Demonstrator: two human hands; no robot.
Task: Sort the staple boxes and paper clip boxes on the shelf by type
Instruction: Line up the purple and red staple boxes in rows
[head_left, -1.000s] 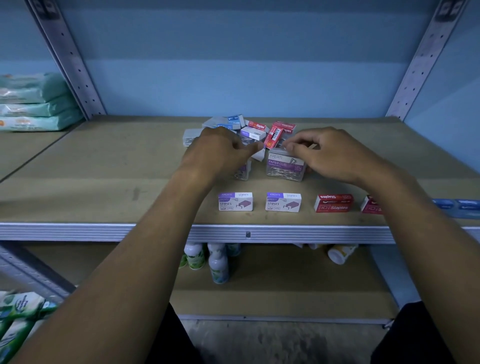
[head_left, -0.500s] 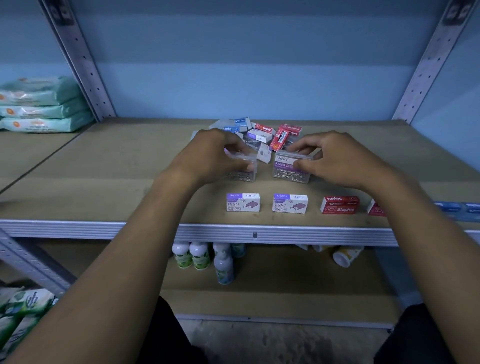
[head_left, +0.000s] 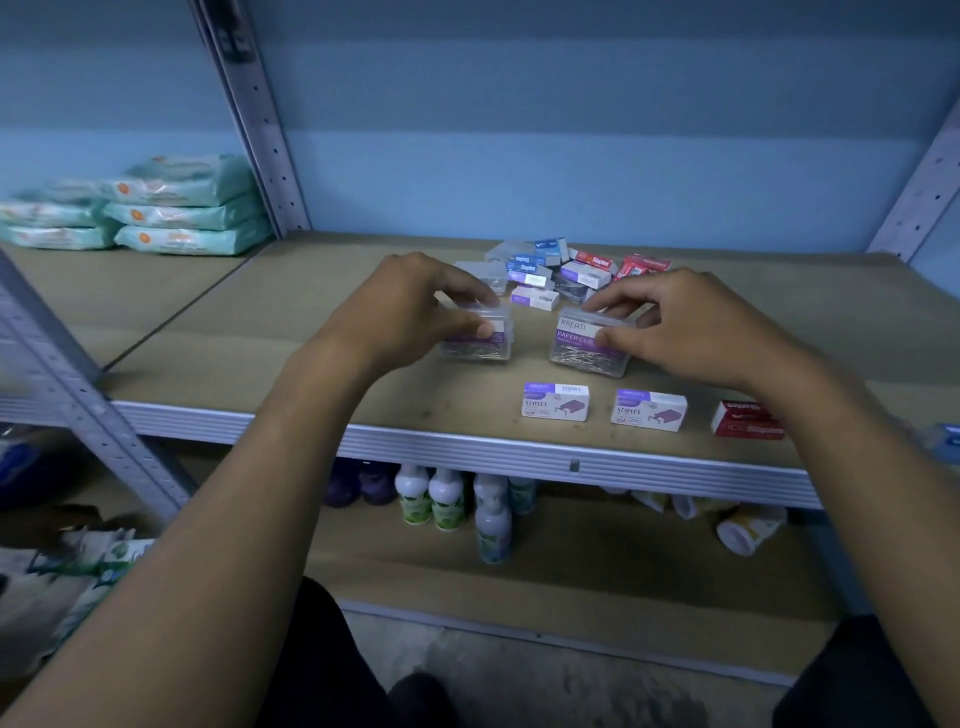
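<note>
A: Blue wall, grey racking, and a tan shelf (head_left: 291, 332) carrying everything. How far along is the sort?

B: Partly done, I'd judge. Along the front edge sit two purple staple boxes (head_left: 555, 401), a red box (head_left: 748, 420) at their 3 o'clock, and something blue at the far right edge, too blurred to read. The pile (head_left: 561, 273) at 12 o'clock is unsorted, staples and clip boxes mixed.

A: And the hands?

B: The left hand (head_left: 410, 312) grips the left clip box (head_left: 478, 338), fingers curled over its top. The right hand (head_left: 691, 327) pinches the right clip box (head_left: 589, 343), thumb on its front. Both clear boxes stand on the shelf side by side, apart, behind the staples.

A: Any change from half a second back?

B: The left box has slid out towards 9 o'clock, widening the gap; the right one has barely moved. A clip row looks to be forming.
</note>
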